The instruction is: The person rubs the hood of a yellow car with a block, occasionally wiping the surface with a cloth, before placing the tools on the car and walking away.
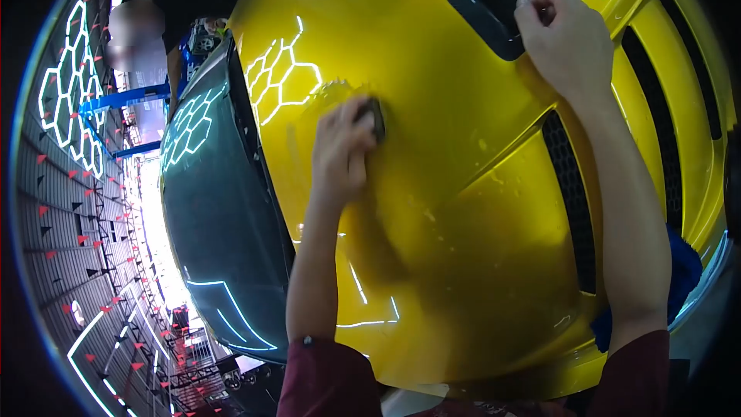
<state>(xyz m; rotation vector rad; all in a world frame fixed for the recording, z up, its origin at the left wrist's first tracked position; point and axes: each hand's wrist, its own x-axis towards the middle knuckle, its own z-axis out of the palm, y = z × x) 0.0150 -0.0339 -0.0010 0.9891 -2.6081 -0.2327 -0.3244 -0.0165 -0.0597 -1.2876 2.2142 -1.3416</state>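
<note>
One yellow car hood (463, 208); one windshield (216, 224); two bare hands, left (340, 150) and right (559, 38); one dark pad (377, 117); one blue cloth (683, 274); one other person (177, 15).

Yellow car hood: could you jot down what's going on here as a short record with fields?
surface: yellow car hood, glossy, with hexagon light reflections
left hand: left hand presses a small dark pad flat on the hood
right hand: right hand rests its fingers on the edge of a black vent
other vents: black slotted vents run along the hood's right side
windshield: dark windshield left of the hood
other person: person in a black shirt stands beyond the car
</note>
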